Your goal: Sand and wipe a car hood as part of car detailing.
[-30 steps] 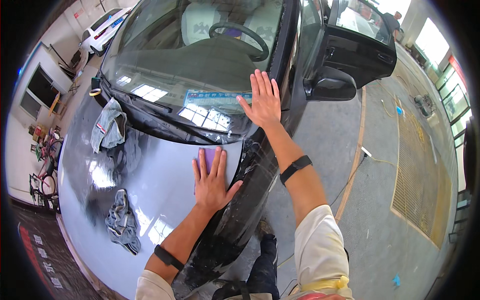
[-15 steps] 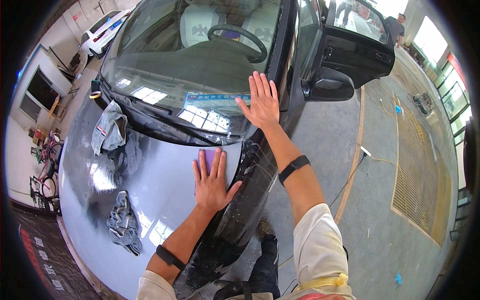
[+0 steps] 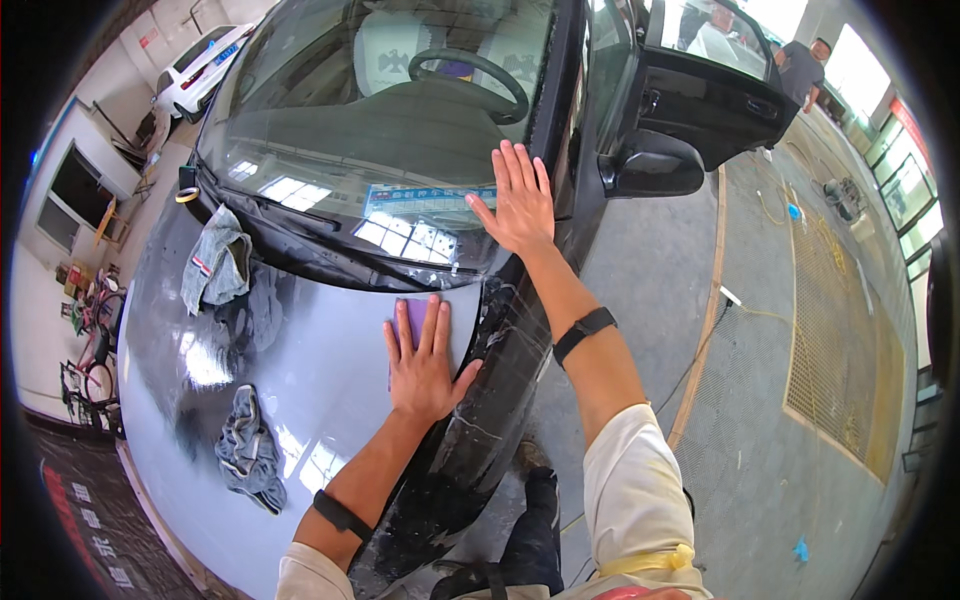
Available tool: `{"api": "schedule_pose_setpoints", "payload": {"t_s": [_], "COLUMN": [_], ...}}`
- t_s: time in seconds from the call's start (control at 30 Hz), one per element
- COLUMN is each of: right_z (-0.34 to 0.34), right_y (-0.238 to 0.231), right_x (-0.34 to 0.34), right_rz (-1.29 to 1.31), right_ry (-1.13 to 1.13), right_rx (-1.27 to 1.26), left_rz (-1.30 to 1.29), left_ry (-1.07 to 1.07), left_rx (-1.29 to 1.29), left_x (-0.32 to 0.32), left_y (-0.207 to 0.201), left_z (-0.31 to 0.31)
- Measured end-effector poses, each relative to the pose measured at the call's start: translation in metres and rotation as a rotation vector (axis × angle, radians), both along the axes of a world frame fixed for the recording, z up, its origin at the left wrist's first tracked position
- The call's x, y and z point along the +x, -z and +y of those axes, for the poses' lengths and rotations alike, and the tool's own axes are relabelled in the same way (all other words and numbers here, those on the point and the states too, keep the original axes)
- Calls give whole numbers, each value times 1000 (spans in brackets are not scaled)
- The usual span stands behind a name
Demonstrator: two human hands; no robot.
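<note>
My left hand (image 3: 424, 370) lies flat on the grey car hood (image 3: 340, 330), near its rear corner. Beneath its stretched fingers is a purple sheet (image 3: 416, 316), which looks like sandpaper; most of it is covered. My right hand (image 3: 524, 205) holds nothing and rests with fingers spread at the lower corner of the windshield (image 3: 330, 130), beside the black pillar. A grey cloth (image 3: 218, 260) lies at the hood's back edge by the wipers. Nearer to me, a crumpled darker cloth (image 3: 249, 450) lies on the hood.
A black side mirror (image 3: 655, 163) juts out beyond my right hand, and a rear door (image 3: 700, 105) stands open. Someone (image 3: 803, 72) is behind that door. Floor grating (image 3: 840, 340), cables and hoses lie at right. Bicycles (image 3: 95, 370) and a white car (image 3: 200, 70) are at left.
My two hands keep nearly the same places on the car. Behind the open door, the person has shifted slightly to the right. The whole view has moved a little.
</note>
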State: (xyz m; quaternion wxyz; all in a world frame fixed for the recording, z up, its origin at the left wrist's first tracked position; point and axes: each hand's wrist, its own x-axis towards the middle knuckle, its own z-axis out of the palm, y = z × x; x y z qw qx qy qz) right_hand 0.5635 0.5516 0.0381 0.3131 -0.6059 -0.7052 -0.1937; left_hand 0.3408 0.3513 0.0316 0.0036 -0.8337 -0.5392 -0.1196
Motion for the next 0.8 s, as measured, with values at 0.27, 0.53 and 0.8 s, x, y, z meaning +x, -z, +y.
{"api": "schedule_pose_setpoints", "payload": {"t_s": [0.27,0.53,0.8], "right_z": [0,-2,1], "right_y": [-4,2,1], "right_x": [-7,-4,-1], "right_rz": [-8,-30,-14], "right_ry": [-2,5,-4], "right_rx": [28,9,7], "left_rz": [25,-19,3], "left_ry": [-9,7,-1], "left_rx": [-7,21,11], "left_x": [-4,-2,0], "left_y": [0,-4,0], "left_z": [-5,3,1]}}
